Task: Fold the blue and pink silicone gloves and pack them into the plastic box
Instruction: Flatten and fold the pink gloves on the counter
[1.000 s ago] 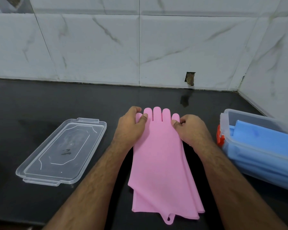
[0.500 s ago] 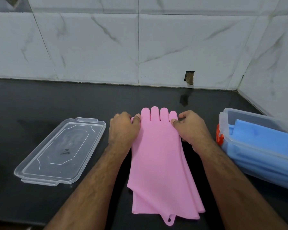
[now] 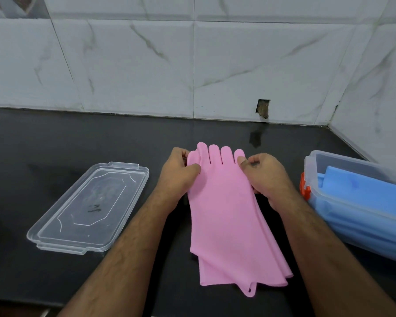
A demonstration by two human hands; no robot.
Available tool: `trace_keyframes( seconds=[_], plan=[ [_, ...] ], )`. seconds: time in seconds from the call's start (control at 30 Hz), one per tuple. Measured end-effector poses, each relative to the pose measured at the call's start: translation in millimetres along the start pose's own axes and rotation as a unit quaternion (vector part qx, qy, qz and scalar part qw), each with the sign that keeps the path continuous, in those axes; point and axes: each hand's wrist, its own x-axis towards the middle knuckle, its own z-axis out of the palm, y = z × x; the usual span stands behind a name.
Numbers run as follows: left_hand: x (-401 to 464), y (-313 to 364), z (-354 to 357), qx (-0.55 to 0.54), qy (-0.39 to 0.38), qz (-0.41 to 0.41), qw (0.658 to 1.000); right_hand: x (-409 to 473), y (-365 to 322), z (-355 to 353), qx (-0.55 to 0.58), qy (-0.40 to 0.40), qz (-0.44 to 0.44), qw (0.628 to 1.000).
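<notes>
Countertop (image 3: 55,138) unchanged; hands (image 3: 181,172) now lift pink gloves' (image 3: 229,220) fingertips.

Head view: worn on the person's head, looking forward and down, close over the black countertop (image 3: 55,143)
Facing: the marble-tiled wall (image 3: 238,65)

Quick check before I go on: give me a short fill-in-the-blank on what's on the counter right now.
1. Both hands pinch the ____ gloves at the finger end.
2. The plastic box already holds the ____ gloves.
3. The clear lid lies on the counter beside the ____ hand.

Missing words: pink; blue; left.
</notes>
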Motion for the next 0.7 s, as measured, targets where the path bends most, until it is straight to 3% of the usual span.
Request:
trace_keyframes(
  seconds=[0.1,0.23,0.4,0.47,0.53,0.63,0.7],
  plan=[
    [1.6,-1.8,1.2,-0.034,0.046,0.004,0.998,-5.9,0.3,-9.8,-0.087,-0.085,0.017,0.992],
    [9.3,-7.2,1.5,-0.103,0.091,0.006,0.991,-10.4,-1.8,-7.1,-0.047,-0.159,0.028,0.986],
    [23.8,-8.0,-1.4,-0.210,0.060,-0.047,0.975,-1.8,-1.6,12.7,0.015,-0.003,-0.027,1.000],
    [20.6,-9.2,-0.7,-0.166,0.066,-0.041,0.983,0.7,-1.3,11.0,0.022,0.044,-0.017,0.999],
    [13.1,-11.3,-1.0,-0.085,0.085,-0.002,0.993,0.0,-0.3,4.9,-0.014,0.042,-0.008,0.999],
    [5.4,-16.8,-2.9,0.076,0.101,0.074,0.989,-5.3,1.4,-0.8,-0.110,-0.020,0.009,0.994],
    [4.6,-18.1,-5.4,0.131,0.112,0.080,0.982,-8.8,-0.5,-1.7,-0.147,-0.062,0.007,0.987]
  ],
)
